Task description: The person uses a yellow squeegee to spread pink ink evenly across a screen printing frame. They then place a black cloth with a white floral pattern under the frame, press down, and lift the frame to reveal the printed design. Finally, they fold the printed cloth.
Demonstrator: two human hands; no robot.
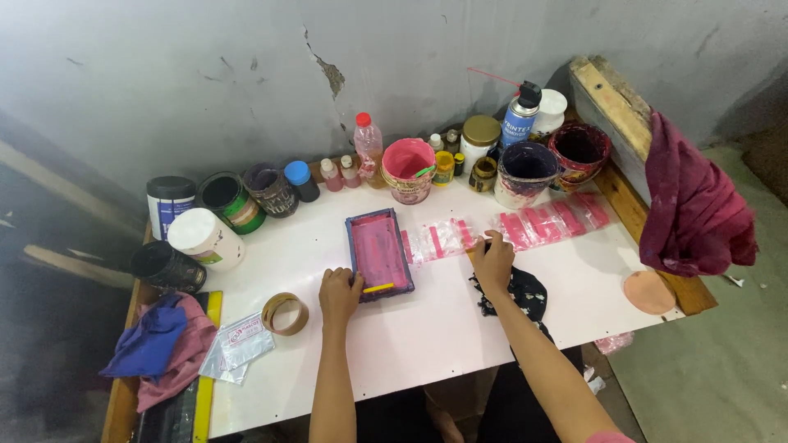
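Left hand (pixel 340 294) grips the near corner of the pink-inked printing frame (pixel 378 253) at table (pixel 427 336) centre. Right hand (pixel 493 261), fingers curled, presses the row of clear bags (pixel 509 230) right of the frame. Most bags appear already printed pink; progress well advanced.

Packets and labelled tubs on your bench

A row of clear packets with pink panels (pixel 525 230) runs right of centre; a clear bag with a red-and-white label (pixel 240 340) lies near left. Far off stand a blue-labelled spray can (pixel 519 121) and a green-labelled tin (pixel 234 203).
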